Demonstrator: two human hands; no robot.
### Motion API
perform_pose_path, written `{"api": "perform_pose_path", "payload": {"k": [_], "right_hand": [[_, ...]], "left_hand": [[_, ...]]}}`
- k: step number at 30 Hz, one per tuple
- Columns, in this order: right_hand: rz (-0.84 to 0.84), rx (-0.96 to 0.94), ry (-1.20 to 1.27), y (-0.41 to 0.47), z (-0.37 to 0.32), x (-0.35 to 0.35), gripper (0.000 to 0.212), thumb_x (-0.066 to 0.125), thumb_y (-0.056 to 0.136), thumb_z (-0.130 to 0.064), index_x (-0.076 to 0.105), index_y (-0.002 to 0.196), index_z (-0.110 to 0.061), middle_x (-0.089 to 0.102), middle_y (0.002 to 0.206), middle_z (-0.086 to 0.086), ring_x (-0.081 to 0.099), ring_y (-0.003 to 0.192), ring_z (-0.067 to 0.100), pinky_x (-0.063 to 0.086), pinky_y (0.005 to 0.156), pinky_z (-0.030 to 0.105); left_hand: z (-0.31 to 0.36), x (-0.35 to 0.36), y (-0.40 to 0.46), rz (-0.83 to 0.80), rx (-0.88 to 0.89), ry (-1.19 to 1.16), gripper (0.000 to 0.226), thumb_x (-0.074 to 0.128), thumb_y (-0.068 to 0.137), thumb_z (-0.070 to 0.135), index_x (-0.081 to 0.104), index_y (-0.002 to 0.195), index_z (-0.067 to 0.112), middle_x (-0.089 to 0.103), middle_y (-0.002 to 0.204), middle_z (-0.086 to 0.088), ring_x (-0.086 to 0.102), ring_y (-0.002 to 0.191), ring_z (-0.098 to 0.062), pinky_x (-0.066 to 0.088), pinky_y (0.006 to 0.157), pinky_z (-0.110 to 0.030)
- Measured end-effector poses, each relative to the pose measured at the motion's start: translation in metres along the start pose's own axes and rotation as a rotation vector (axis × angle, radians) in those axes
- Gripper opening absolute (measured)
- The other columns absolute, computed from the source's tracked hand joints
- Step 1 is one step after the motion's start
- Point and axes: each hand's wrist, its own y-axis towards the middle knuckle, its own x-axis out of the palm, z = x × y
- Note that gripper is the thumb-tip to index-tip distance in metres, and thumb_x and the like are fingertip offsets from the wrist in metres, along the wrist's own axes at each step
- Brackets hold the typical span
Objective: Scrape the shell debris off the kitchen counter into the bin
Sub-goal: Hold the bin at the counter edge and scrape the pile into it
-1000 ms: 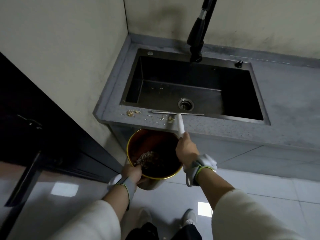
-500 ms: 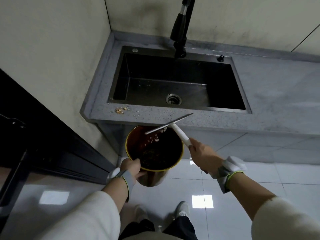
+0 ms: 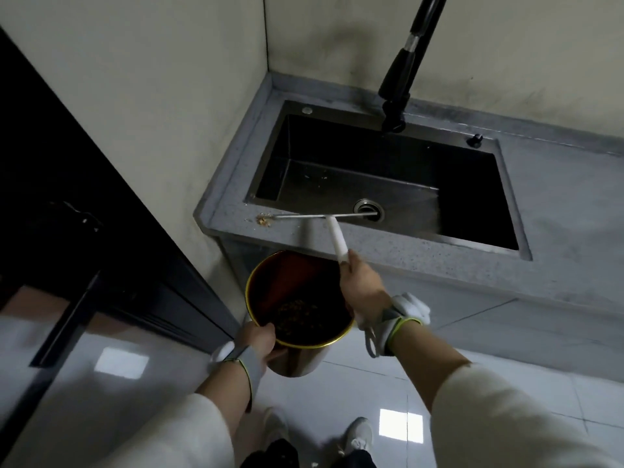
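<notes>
Partly blurred scraper (image 3: 332,219), faucet (image 3: 410,62) cropped

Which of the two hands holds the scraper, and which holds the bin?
The right hand grips the scraper by its white handle, blade on the counter beside the shell debris. The left hand holds the bin at its rim.

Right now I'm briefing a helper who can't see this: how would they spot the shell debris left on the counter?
Find the dark sink in the grey counter. On the narrow counter strip before its front left corner lies the shell debris, at the left tip of the scraper. It is a small tan crumbly heap, the only light-brown patch on the grey speckled stone.
</notes>
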Motion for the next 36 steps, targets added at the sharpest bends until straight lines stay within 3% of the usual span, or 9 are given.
{"api": "perform_pose_path", "payload": {"k": [3,5,9,16,18,21,27,31,36], "right_hand": [[-0.039,-0.072,-0.024,0.029,-0.035,0.017,0.027,0.032,0.102,-0.027,0.046,0.117,-0.008,0.054,0.090,0.008,0.063,0.091,0.036,0.041,0.067,0.034],[-0.018,-0.070,-0.038,0.048,-0.062,0.026,0.029,0.033,0.102,-0.025,0.049,0.118,-0.008,0.059,0.096,0.012,0.063,0.093,0.034,0.043,0.071,0.036],[-0.068,0.012,-0.056,0.078,-0.099,0.039,0.035,0.035,0.098,-0.013,0.052,0.125,0.002,0.060,0.122,0.024,0.058,0.108,0.039,0.046,0.087,0.041],[-0.112,-0.025,-0.235,0.075,-0.090,0.027,0.036,0.035,0.098,-0.012,0.053,0.126,0.001,0.059,0.124,0.024,0.057,0.114,0.039,0.045,0.090,0.043],[-0.161,-0.093,-0.338,0.068,-0.086,0.010,0.032,0.034,0.099,-0.012,0.054,0.123,-0.007,0.063,0.115,0.021,0.061,0.104,0.038,0.047,0.084,0.042],[-0.268,-0.129,-0.428,0.070,-0.083,-0.015,0.023,0.033,0.096,-0.011,0.042,0.105,-0.030,0.061,0.087,0.003,0.058,0.063,0.019,0.048,0.058,0.032],[-0.254,-0.124,-0.577,0.069,-0.062,-0.035,0.029,0.033,0.098,-0.019,0.053,0.119,-0.013,0.058,0.095,0.008,0.052,0.059,0.020,0.038,0.034,0.026],[-0.260,-0.135,-0.622,0.057,-0.045,-0.045,0.030,0.032,0.099,-0.019,0.052,0.121,-0.013,0.060,0.099,0.010,0.052,0.063,0.021,0.035,0.041,0.026],[-0.167,-0.139,-0.598,0.030,-0.020,-0.050,0.029,0.031,0.102,-0.023,0.053,0.119,-0.014,0.045,0.069,-0.005,0.044,0.051,0.012,0.033,0.042,0.025]], "left_hand": [[0.003,-0.011,0.006,0.039,0.033,0.005,0.029,0.047,0.096,0.007,0.053,0.121,-0.005,0.061,0.103,-0.018,0.060,0.103,-0.044,0.057,0.081,-0.051],[0.008,-0.019,0.007,0.042,0.021,-0.027,0.035,0.044,0.097,0.005,0.046,0.131,-0.005,0.056,0.121,-0.021,0.056,0.110,-0.044,0.055,0.086,-0.050],[0.020,-0.036,0.017,0.076,0.035,-0.036,0.029,0.044,0.098,0.006,0.049,0.126,0.000,0.052,0.131,-0.025,0.055,0.102,-0.040,0.056,0.072,-0.042],[0.024,-0.040,0.016,0.067,0.030,-0.031,0.037,0.044,0.098,0.005,0.044,0.133,-0.003,0.051,0.132,-0.025,0.053,0.116,-0.045,0.057,0.071,-0.044],[0.023,-0.040,0.017,0.063,0.041,-0.036,0.039,0.044,0.098,0.005,0.042,0.136,-0.003,0.050,0.133,-0.025,0.053,0.116,-0.045,0.055,0.073,-0.044],[0.023,-0.040,0.017,0.059,0.039,-0.043,0.039,0.042,0.098,0.003,0.042,0.136,-0.004,0.050,0.133,-0.026,0.053,0.116,-0.046,0.054,0.074,-0.045],[0.022,-0.038,0.013,0.046,0.061,-0.045,0.040,0.042,0.098,0.004,0.043,0.137,0.000,0.051,0.135,-0.024,0.052,0.117,-0.045,0.055,0.075,-0.045],[0.020,-0.033,0.012,0.039,0.059,-0.057,0.037,0.044,0.097,0.004,0.046,0.133,-0.001,0.054,0.130,-0.025,0.054,0.115,-0.044,0.055,0.069,-0.042],[0.012,-0.024,0.013,0.008,0.040,-0.079,0.038,0.044,0.096,0.003,0.047,0.133,0.001,0.055,0.128,-0.021,0.055,0.113,-0.041,0.057,0.062,-0.040]]}}
